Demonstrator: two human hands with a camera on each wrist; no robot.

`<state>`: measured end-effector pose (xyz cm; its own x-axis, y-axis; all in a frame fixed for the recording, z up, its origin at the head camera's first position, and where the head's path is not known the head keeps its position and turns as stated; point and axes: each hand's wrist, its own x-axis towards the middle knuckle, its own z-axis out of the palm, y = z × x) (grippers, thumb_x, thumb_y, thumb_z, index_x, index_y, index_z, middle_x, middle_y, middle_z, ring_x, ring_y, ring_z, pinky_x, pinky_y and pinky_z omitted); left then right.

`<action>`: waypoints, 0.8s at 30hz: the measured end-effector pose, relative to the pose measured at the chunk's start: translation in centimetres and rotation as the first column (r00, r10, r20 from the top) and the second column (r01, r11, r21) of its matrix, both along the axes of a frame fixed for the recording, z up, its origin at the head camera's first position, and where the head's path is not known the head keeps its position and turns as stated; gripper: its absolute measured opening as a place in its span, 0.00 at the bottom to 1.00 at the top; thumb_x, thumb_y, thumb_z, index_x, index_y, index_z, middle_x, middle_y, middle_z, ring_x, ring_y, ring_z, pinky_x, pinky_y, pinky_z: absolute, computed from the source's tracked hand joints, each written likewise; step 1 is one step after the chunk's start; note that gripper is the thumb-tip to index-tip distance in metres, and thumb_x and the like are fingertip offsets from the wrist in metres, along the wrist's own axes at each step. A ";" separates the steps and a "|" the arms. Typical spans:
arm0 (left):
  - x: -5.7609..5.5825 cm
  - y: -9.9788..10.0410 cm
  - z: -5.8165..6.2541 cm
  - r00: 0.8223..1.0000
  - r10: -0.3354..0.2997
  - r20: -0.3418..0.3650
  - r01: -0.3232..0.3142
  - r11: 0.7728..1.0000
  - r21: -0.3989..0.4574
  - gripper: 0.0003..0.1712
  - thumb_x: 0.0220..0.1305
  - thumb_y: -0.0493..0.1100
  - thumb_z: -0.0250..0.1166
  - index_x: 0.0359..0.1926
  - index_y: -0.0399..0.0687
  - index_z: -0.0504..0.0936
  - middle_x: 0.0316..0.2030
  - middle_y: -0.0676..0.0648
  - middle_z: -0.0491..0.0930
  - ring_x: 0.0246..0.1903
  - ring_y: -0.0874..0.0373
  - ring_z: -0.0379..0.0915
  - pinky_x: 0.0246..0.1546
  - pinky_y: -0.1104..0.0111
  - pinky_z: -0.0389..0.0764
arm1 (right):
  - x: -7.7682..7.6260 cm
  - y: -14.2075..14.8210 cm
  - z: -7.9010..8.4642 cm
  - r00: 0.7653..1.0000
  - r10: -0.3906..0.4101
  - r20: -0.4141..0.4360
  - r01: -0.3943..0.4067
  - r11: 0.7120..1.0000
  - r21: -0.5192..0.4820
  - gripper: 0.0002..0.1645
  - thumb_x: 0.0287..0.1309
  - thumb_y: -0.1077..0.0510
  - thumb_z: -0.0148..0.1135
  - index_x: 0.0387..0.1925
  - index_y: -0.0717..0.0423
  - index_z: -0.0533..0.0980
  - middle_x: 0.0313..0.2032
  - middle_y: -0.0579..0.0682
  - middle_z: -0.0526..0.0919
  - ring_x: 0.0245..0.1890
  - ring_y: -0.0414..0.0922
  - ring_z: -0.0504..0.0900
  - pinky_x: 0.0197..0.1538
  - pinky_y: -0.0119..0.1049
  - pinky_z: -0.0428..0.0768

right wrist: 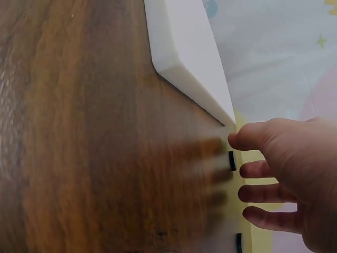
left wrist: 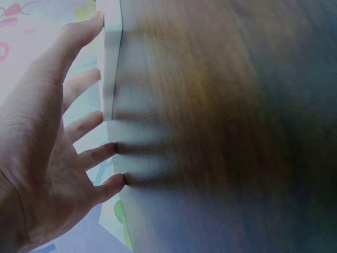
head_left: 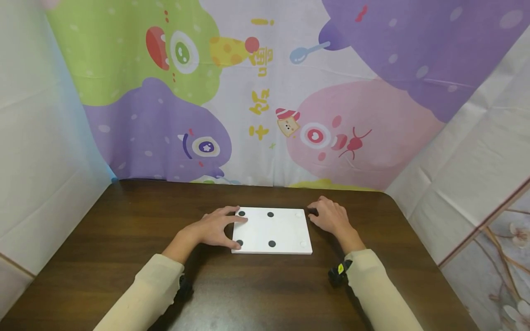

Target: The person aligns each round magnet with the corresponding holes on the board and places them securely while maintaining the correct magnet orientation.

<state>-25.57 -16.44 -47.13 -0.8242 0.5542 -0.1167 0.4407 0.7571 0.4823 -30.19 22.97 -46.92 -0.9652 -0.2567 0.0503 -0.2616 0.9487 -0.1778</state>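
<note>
A flat white board (head_left: 285,230) lies on the table, with several black discs on its left and middle and two pale round spots near its right edge. My left hand (head_left: 215,227) spreads over the board's left end, thumb by the near corner, index finger on top. In the left wrist view, the fingers of the left hand (left wrist: 58,126) are apart and fairly straight. My right hand (head_left: 330,216) is just off the board's far right corner, fingers bent loosely downward. Close to the fingertips of the right hand (right wrist: 284,174) sits a small black disc (right wrist: 232,161).
Another small black piece (right wrist: 239,242) sits on the table further along from the right hand. A printed cartoon curtain (head_left: 256,151) hangs behind the dark wooden table (head_left: 248,289). Pale cloth walls (head_left: 45,151) stand at both sides.
</note>
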 end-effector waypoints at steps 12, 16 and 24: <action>0.1 0.1 0.2 1.000 0.007 0.008 -0.007 1.000 -0.003 0.51 0.61 0.64 0.81 0.82 0.56 0.76 0.89 0.35 0.59 0.86 0.25 0.56 0.74 0.12 0.55 | -0.3 0.1 -0.5 1.000 -0.013 0.012 0.013 1.000 0.001 0.21 0.76 0.53 0.70 0.65 0.51 0.89 0.61 0.58 0.87 0.34 0.52 0.85 0.40 0.54 0.87; 0.1 0.0 0.2 1.000 0.007 0.014 -0.007 1.000 -0.008 0.51 0.62 0.64 0.81 0.82 0.56 0.76 0.89 0.35 0.58 0.86 0.25 0.55 0.74 0.12 0.54 | -0.3 0.1 -0.6 1.000 -0.006 0.009 0.006 1.000 -0.002 0.20 0.76 0.54 0.69 0.64 0.52 0.89 0.60 0.58 0.87 0.32 0.52 0.83 0.37 0.51 0.86; 0.0 0.0 0.2 1.000 0.005 0.018 -0.004 1.000 -0.011 0.52 0.62 0.65 0.80 0.83 0.56 0.75 0.89 0.35 0.58 0.87 0.25 0.54 0.74 0.12 0.54 | -0.3 0.2 -0.6 1.000 -0.002 -0.011 0.002 1.000 -0.003 0.16 0.76 0.58 0.70 0.60 0.51 0.91 0.57 0.57 0.89 0.50 0.63 0.91 0.47 0.59 0.90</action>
<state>-25.53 -16.41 -46.91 -0.8244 0.5491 -0.1374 0.4287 0.7642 0.4819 -30.53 23.16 -47.55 -0.9650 -0.2549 0.0621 -0.2620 0.9485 -0.1779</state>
